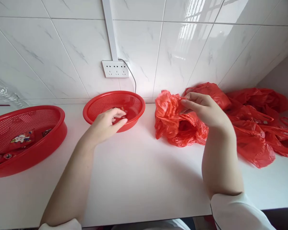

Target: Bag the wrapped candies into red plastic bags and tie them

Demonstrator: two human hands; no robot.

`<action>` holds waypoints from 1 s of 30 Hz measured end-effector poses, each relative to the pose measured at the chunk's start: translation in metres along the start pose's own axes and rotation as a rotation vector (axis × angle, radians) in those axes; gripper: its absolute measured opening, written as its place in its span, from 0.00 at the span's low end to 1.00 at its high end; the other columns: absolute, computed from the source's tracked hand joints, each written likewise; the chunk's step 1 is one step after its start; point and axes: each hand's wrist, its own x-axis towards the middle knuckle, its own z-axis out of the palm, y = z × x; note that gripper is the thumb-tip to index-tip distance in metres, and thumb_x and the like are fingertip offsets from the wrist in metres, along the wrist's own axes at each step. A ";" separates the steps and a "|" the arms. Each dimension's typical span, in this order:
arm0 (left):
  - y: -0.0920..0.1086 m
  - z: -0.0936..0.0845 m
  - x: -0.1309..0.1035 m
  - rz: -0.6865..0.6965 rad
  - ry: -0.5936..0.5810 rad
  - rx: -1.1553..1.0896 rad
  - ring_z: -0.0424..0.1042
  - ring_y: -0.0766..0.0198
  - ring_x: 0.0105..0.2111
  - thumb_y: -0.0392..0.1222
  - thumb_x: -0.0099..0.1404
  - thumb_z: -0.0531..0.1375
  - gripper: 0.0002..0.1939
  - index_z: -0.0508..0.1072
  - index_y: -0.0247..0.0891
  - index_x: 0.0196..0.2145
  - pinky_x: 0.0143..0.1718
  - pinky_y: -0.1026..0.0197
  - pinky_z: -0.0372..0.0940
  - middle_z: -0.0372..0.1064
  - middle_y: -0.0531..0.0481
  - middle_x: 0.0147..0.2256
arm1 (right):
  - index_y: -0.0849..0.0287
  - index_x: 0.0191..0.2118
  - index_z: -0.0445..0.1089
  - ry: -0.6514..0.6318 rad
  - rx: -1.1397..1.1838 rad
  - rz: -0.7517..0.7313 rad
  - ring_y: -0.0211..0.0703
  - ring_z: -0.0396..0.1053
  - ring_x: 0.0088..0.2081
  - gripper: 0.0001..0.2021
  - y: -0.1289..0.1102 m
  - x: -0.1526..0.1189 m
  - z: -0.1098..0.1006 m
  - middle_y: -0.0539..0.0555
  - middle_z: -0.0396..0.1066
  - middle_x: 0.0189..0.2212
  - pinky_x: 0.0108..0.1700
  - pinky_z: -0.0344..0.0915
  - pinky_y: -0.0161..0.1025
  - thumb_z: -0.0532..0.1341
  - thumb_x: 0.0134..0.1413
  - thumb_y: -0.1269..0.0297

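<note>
My left hand (pixel 110 123) is over the near rim of the small red plastic basket (pixel 137 119), its thumb and fingers apart with nothing between them. Inside that basket, partly hidden by the hand, lie a few small packets too covered to make out. My right hand (pixel 201 107) pinches the upper edge of a crumpled red plastic bag (pixel 169 116), which rests on the white counter. The bag's mouth gapes toward the lower right.
Left stands a larger red basket (pixel 60 127) holding several red snack packets (pixel 22 139). More red plastic bags (pixel 254 140) are heaped at the right. A clear plastic bottle (pixel 11 95) lies by the tiled wall. A socket panel (pixel 115 69) with a cable is behind the small basket.
</note>
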 end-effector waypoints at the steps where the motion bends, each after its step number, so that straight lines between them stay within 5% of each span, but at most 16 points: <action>1: 0.004 0.007 0.000 0.033 0.008 -0.046 0.67 0.51 0.56 0.55 0.60 0.63 0.24 0.70 0.49 0.53 0.56 0.48 0.65 0.67 0.48 0.57 | 0.56 0.32 0.66 -0.032 0.096 -0.018 0.44 0.72 0.36 0.11 -0.002 0.000 0.008 0.54 0.71 0.33 0.40 0.69 0.43 0.61 0.57 0.54; 5: 0.020 0.032 -0.004 0.189 -0.112 -0.321 0.57 0.48 0.64 0.51 0.52 0.70 0.46 0.55 0.55 0.65 0.60 0.46 0.61 0.54 0.48 0.66 | 0.56 0.31 0.66 -0.178 0.311 -0.076 0.44 0.72 0.34 0.13 -0.002 0.004 0.048 0.52 0.72 0.32 0.38 0.71 0.42 0.62 0.56 0.52; 10: 0.026 0.058 0.000 0.171 -0.126 -0.657 0.70 0.51 0.53 0.52 0.67 0.58 0.21 0.69 0.42 0.55 0.53 0.51 0.67 0.70 0.43 0.54 | 0.55 0.46 0.64 -0.195 0.336 -0.163 0.45 0.72 0.44 0.18 -0.001 0.000 0.093 0.55 0.72 0.45 0.44 0.71 0.41 0.61 0.57 0.48; 13: 0.022 0.065 0.004 0.100 -0.031 -0.693 0.72 0.52 0.50 0.53 0.63 0.62 0.20 0.72 0.40 0.49 0.49 0.54 0.68 0.73 0.43 0.48 | 0.54 0.53 0.62 -0.256 0.229 -0.232 0.46 0.70 0.49 0.28 0.000 -0.006 0.113 0.56 0.69 0.51 0.49 0.69 0.43 0.68 0.50 0.51; 15: 0.020 0.064 0.006 0.052 -0.015 -0.697 0.74 0.54 0.46 0.54 0.60 0.64 0.19 0.72 0.40 0.45 0.45 0.55 0.69 0.74 0.45 0.44 | 0.57 0.49 0.66 -0.290 0.192 -0.208 0.46 0.73 0.43 0.23 0.004 -0.007 0.120 0.55 0.73 0.44 0.46 0.70 0.43 0.67 0.51 0.52; 17: 0.018 0.055 0.006 0.003 -0.042 -0.679 0.75 0.56 0.40 0.56 0.60 0.64 0.17 0.73 0.40 0.39 0.39 0.56 0.69 0.75 0.48 0.38 | 0.60 0.38 0.70 -0.333 0.217 -0.112 0.43 0.73 0.32 0.16 0.008 -0.004 0.119 0.53 0.74 0.31 0.35 0.70 0.40 0.63 0.56 0.50; 19: 0.016 0.039 0.005 -0.053 -0.045 -0.608 0.74 0.59 0.32 0.56 0.58 0.65 0.16 0.71 0.40 0.31 0.34 0.57 0.67 0.73 0.51 0.30 | 0.61 0.28 0.68 -0.356 0.260 -0.021 0.38 0.67 0.21 0.20 0.011 0.002 0.108 0.51 0.69 0.21 0.25 0.64 0.37 0.59 0.59 0.48; 23: 0.009 -0.001 0.001 -0.153 0.210 -0.415 0.62 0.67 0.20 0.54 0.57 0.65 0.23 0.57 0.40 0.19 0.22 0.62 0.57 0.57 0.56 0.18 | 0.58 0.20 0.59 -0.177 0.271 0.029 0.30 0.52 0.16 0.22 0.010 0.010 0.067 0.44 0.55 0.14 0.18 0.50 0.32 0.64 0.55 0.49; 27: -0.001 -0.029 -0.005 -0.122 0.327 -0.326 0.65 0.65 0.23 0.55 0.55 0.65 0.22 0.59 0.40 0.21 0.25 0.61 0.60 0.59 0.55 0.20 | 0.56 0.23 0.58 -0.189 0.415 0.147 0.29 0.41 0.16 0.19 0.011 0.014 0.033 0.41 0.43 0.15 0.16 0.41 0.32 0.66 0.53 0.53; 30: -0.004 -0.032 -0.008 -0.094 0.278 -0.220 0.72 0.59 0.35 0.55 0.51 0.67 0.17 0.69 0.43 0.31 0.34 0.59 0.66 0.70 0.53 0.31 | 0.54 0.30 0.64 -0.044 0.352 0.100 0.32 0.52 0.18 0.13 0.016 0.018 0.029 0.44 0.54 0.18 0.18 0.51 0.33 0.59 0.58 0.50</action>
